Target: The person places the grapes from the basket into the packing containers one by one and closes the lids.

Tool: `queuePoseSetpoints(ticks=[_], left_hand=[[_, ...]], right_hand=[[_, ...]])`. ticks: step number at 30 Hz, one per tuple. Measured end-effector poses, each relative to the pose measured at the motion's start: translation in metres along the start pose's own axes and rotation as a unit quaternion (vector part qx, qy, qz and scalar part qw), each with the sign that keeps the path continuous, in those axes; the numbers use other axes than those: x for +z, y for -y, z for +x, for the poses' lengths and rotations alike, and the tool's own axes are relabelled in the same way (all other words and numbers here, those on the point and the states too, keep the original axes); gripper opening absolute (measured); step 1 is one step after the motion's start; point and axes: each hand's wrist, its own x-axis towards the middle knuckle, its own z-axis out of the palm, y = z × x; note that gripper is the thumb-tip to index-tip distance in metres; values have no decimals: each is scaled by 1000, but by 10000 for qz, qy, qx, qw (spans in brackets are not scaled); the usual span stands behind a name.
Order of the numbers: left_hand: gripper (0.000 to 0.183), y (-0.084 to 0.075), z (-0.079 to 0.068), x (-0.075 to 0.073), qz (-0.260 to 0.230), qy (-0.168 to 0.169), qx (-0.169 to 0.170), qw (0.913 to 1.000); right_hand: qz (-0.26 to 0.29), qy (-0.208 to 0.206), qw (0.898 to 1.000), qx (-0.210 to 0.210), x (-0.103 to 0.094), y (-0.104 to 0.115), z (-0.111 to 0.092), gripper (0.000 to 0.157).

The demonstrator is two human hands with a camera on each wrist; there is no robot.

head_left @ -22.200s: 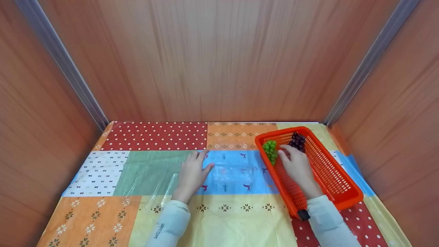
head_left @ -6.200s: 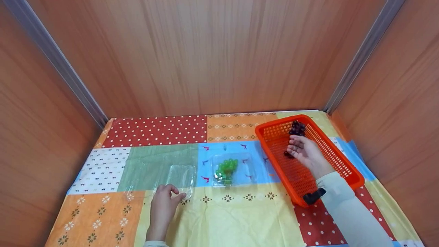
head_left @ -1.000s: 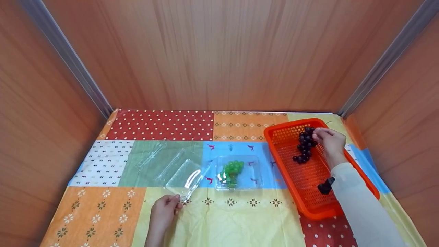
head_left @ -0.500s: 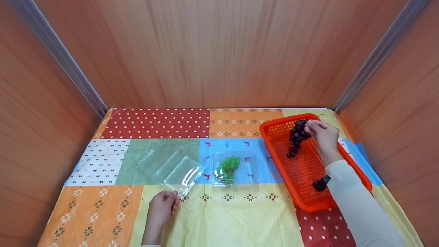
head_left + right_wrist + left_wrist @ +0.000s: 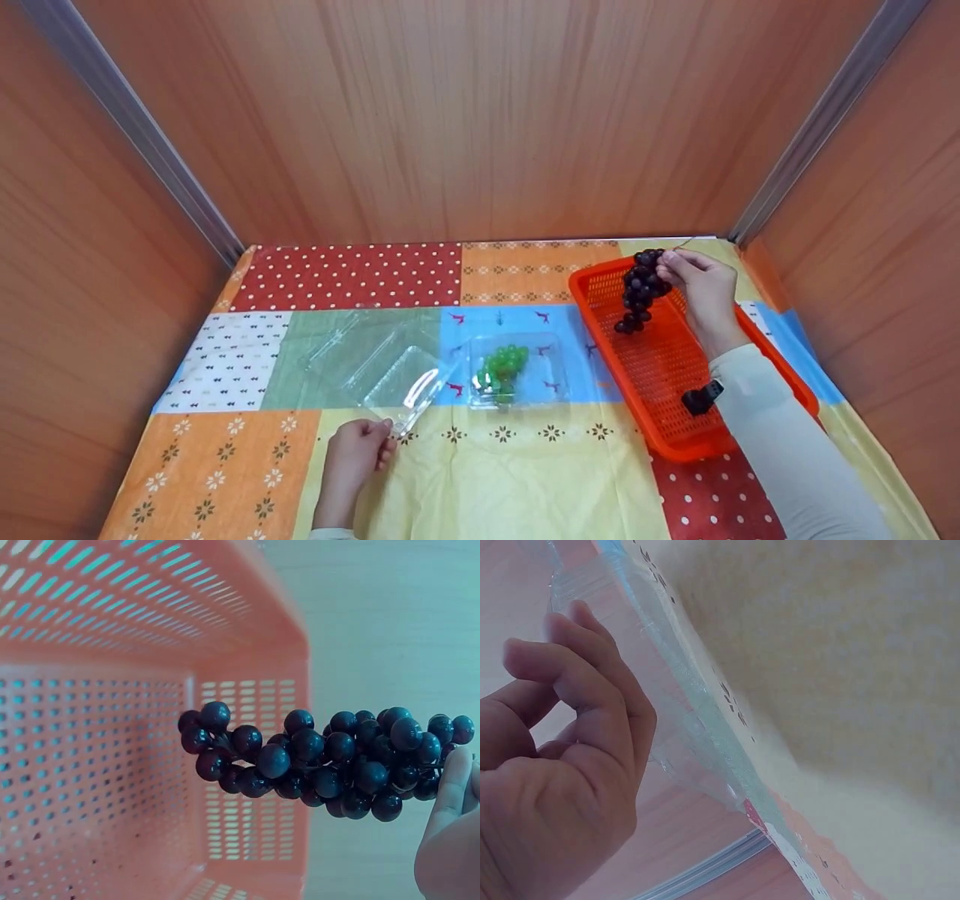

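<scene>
A bunch of dark purple grapes (image 5: pixel 641 289) hangs at a slant over the back of the orange basket (image 5: pixel 622 379). My right hand (image 5: pixel 705 289) pinches it at the upper end between thumb and fingers. In the right wrist view, the grapes (image 5: pixel 360 757) stretch from the fingertips across the basket's end wall. On the left, my left hand (image 5: pixel 356 457) pinches the near corner of a clear, moulded plastic piece (image 5: pixel 397 375), which lies tilted over the cloth. The left wrist view shows that hand (image 5: pixel 577 735) with bent fingers beside the clear plastic. Green grapes (image 5: pixel 504 367) lie in a clear box (image 5: pixel 553 375).
A patchwork-print cloth (image 5: pixel 495 487) covers the table. Wood-grain panels (image 5: pixel 480 120) rise behind and at both sides, with metal strips (image 5: pixel 832 127) in the corners. A black wrist camera (image 5: pixel 701 397) sits by the right cuff, over the basket.
The dark grapes have risen and moved left in my right hand. My left hand keeps its pinch on the plastic. Since the oldest frame, the green grapes went from basket to clear box.
</scene>
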Motion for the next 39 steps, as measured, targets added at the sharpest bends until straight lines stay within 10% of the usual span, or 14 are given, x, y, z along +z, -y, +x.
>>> queuePoseSetpoints(ticks=[9,39], left_hand=[[31,-1,-3,0,747,-374,323,9960],[29,-1,-2,2,471,-277,213,9983]], right_hand=[[102,318,9991,-277,22,9,-9,39],[-43,1468,9876,-564,122,11,-34,35]])
